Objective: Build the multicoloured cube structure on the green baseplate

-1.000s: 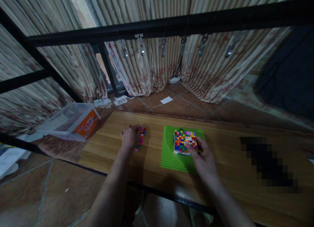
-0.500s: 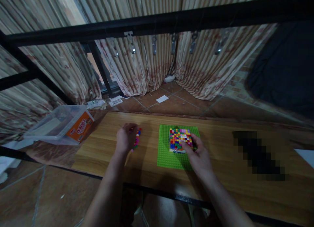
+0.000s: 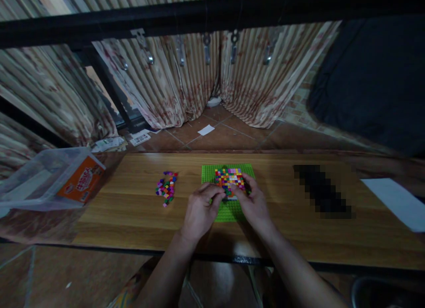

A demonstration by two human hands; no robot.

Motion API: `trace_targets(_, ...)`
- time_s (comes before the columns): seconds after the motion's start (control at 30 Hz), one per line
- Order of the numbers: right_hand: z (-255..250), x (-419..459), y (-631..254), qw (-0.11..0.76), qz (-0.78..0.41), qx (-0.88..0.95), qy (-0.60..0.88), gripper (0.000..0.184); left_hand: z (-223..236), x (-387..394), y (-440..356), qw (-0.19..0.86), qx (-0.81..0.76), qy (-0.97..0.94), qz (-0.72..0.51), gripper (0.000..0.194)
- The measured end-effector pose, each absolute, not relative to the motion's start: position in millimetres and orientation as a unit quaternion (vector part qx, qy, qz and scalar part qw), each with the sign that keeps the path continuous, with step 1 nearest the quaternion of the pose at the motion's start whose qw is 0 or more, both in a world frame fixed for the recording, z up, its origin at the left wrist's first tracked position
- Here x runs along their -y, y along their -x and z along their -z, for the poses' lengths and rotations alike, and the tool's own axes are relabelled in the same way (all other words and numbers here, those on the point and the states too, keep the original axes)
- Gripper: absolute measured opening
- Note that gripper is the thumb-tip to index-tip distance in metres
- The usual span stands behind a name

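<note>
A multicoloured block of small toy bricks (image 3: 228, 177) stands on a green studded baseplate (image 3: 229, 216). My right hand (image 3: 257, 206) grips its right side, thumb over the near face or top and fingers behind. At the block's near left corner, my left hand (image 3: 201, 210) has thumb and fingers pinched together; whatever is between the fingertips is too small or hidden to make out. Left of the baseplate lies a loose pile of small coloured bricks (image 3: 168, 188), apart from both hands.
The wooden table (image 3: 133, 219) carries a pixelated dark patch (image 3: 322, 190) and a white sheet (image 3: 395, 199) at the right. Beyond its left end sits a clear plastic bin (image 3: 43, 179) with an orange label. A dark metal bar (image 3: 199, 17) crosses above, before striped curtains (image 3: 186, 91).
My left hand has moved right from the loose bricks to the block's near left corner, uncovering the pile. My right hand stays on the block. The whole view has shifted.
</note>
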State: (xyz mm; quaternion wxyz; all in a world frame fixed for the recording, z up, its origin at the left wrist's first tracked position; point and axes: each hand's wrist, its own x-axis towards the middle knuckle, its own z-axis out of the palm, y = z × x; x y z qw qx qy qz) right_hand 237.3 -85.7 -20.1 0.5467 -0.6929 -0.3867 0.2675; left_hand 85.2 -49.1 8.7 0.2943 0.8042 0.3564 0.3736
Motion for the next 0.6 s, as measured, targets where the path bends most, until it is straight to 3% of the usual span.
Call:
trace_targets(0.2, 18, 87, -237, 0.54, -0.266, 0.391, 0.696, 0.059, 1, 50, -93, 0.215, -0.387, -0.821, -0.361, 0.009)
trace_targets(0.6, 11, 87, -226, 0.518, -0.263, 0.385, 0.718, 0.073, 16, 47, -89, 0.171, -0.384, -0.825, -0.378, 0.031)
